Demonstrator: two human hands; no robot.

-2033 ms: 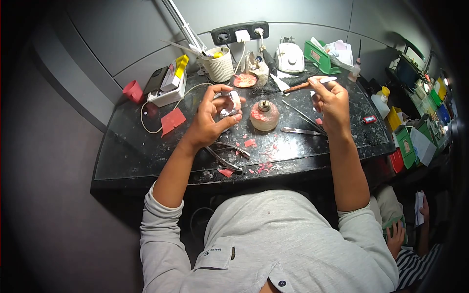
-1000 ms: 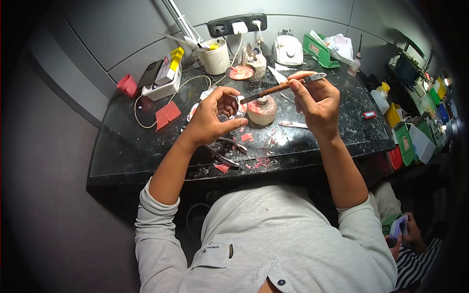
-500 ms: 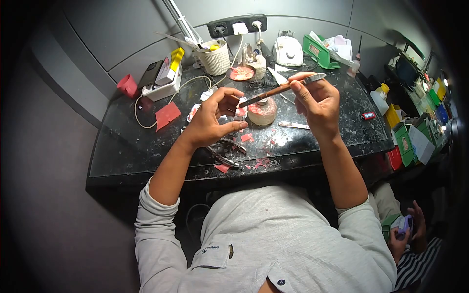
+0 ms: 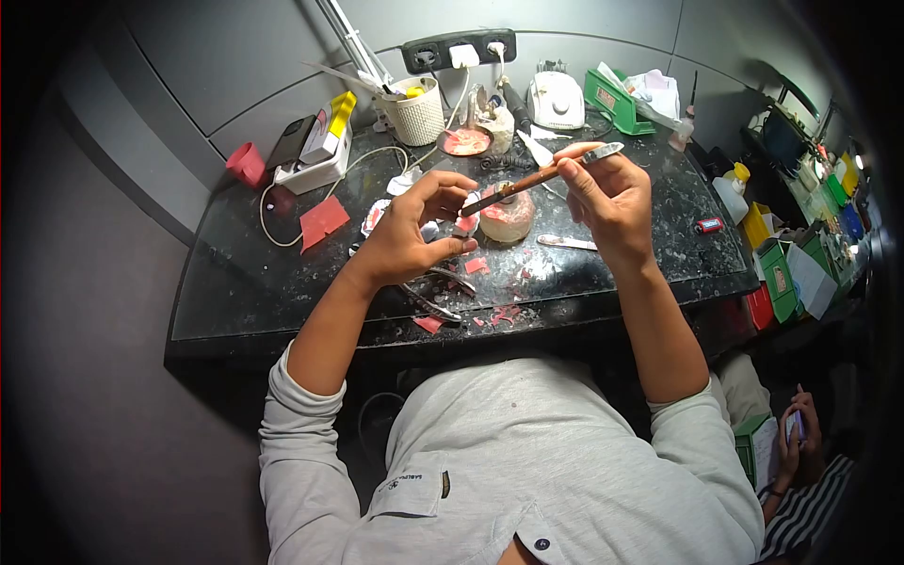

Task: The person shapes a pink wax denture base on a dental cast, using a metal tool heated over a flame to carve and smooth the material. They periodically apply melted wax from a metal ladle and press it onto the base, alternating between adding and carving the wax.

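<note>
My left hand (image 4: 403, 240) is curled round a small white dental model (image 4: 467, 224) with pink wax on it, held up above the desk between thumb and fingers. In my right hand (image 4: 614, 202) is a wax knife (image 4: 532, 179) with a brown handle, gripped between thumb and fingers. Its dark blade points down and left, the tip overlapping the pink wax in this view. Just behind the blade stands a squat, wax-smeared pot (image 4: 507, 224). Another white and pink model (image 4: 375, 217) lies partly hidden behind my left hand.
Pink wax sheet (image 4: 324, 222) and scraps lie on the black desk (image 4: 245, 301). A metal spatula (image 4: 567, 242) rests right of the pot. Farther back are a wax dish (image 4: 466, 142), a white basket (image 4: 416, 118) and a green bin (image 4: 617, 102). At right, another person's hands (image 4: 799, 452) hold a phone.
The knife's blade tip has dropped slightly over the model, while its handle end has tipped a little. At the lower right, the other person's hands and phone have shifted.
</note>
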